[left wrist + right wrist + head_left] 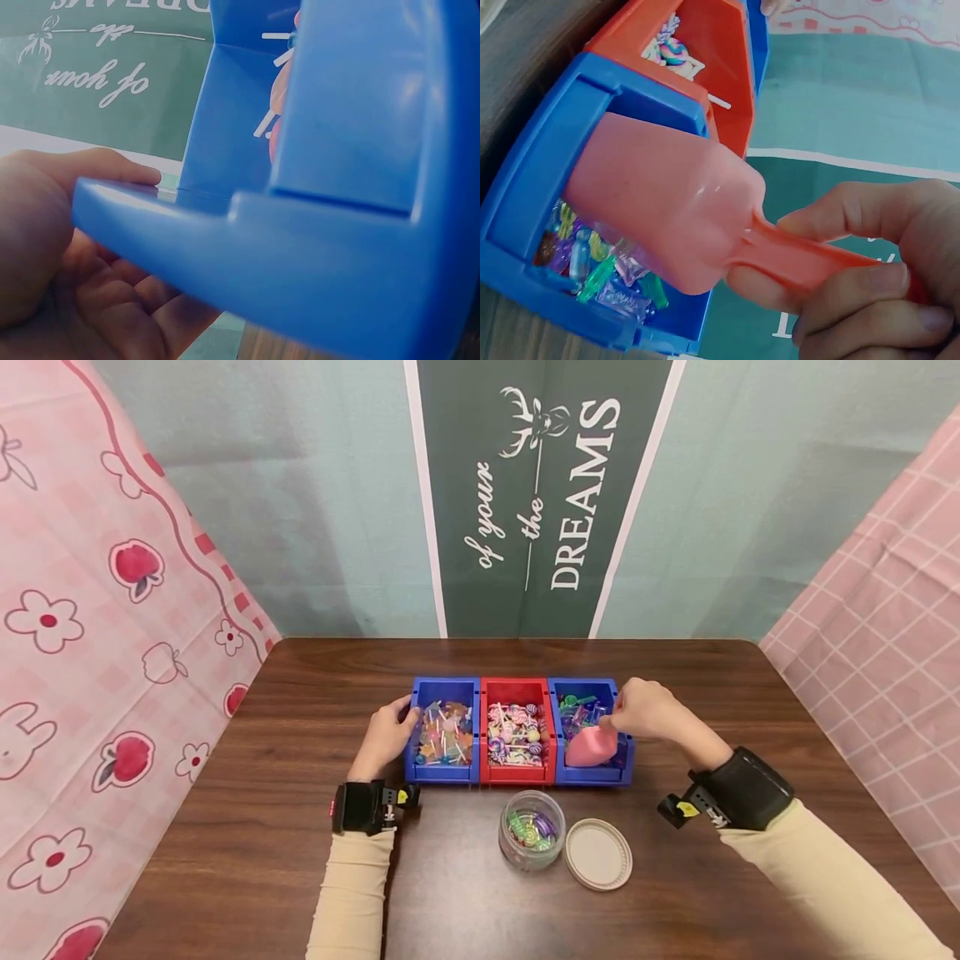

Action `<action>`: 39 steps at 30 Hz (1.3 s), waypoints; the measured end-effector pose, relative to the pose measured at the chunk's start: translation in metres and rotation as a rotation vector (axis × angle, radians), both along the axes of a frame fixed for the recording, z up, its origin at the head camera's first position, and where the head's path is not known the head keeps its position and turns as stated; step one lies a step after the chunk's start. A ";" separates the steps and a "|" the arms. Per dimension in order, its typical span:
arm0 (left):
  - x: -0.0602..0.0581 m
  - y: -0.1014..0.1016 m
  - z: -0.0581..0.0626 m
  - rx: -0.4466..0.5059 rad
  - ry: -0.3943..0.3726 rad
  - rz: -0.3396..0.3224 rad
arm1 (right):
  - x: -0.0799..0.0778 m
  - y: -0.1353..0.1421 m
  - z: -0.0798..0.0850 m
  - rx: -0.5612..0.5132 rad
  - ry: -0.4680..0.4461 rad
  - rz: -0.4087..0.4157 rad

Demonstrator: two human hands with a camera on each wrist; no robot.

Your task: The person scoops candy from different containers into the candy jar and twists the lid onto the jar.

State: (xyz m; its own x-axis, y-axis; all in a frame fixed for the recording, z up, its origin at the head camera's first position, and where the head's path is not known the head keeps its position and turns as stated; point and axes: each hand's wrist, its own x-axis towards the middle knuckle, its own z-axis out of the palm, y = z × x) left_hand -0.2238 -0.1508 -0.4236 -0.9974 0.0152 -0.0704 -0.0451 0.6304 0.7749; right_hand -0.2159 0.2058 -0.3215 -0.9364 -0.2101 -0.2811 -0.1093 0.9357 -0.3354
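Note:
My right hand (647, 708) grips the handle of a pink scoop (592, 745). The scoop's bowl sits inside the right blue bin (592, 775), over shiny wrapped candies (607, 277) in green, purple and blue. With my left hand (387, 733) I hold the side wall of the left blue bin (345, 112), thumb over the rim and fingers along the outside. That bin contains small lollipops (447, 735). Between the two stands a red bin (517, 775) of swirled lollipops (514, 733). What the scoop carries is hidden in the right wrist view.
In front of the bins stands a clear jar (531, 852) with a few wrapped candies at its bottom. Its round whitish lid (598, 855) lies on the dark wooden table (247, 827) to the right. Cloth (330, 527) hangs behind the table's far edge and along both sides.

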 end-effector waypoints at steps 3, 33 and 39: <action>0.000 0.000 0.000 0.000 0.000 -0.002 | -0.004 -0.005 0.000 0.030 -0.034 -0.004; 0.000 0.000 -0.001 -0.012 0.013 -0.013 | 0.005 -0.049 -0.011 0.250 -0.046 -0.130; 0.000 0.000 0.001 0.000 0.011 -0.005 | 0.008 -0.047 -0.012 0.248 -0.040 -0.138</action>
